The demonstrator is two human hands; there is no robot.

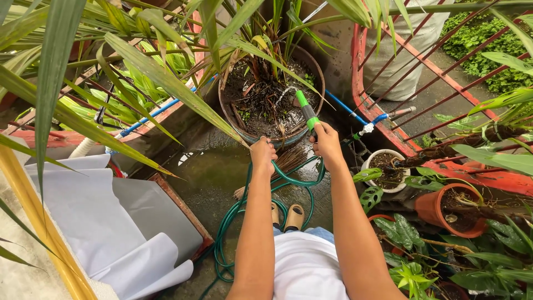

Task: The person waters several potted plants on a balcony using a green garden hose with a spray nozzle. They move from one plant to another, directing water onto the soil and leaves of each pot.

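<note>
Green hose w/ nozzle: right hand fingers closed round it, spraying big plant pot. Left hand fingers curled on hose loop. Risk: soil splash-out, slip on wet floor.

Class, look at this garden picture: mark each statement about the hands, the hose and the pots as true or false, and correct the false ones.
1. The right hand holds the green hose nozzle. True.
2. The nozzle points at the small white pot. False: it points at the large dark pot, where water is spraying onto the soil.
3. The left hand is closed on the green hose. True.
4. The hose is yellow. False: it is green.
5. The orange pot sits left of the person. False: it is on the right.
</note>
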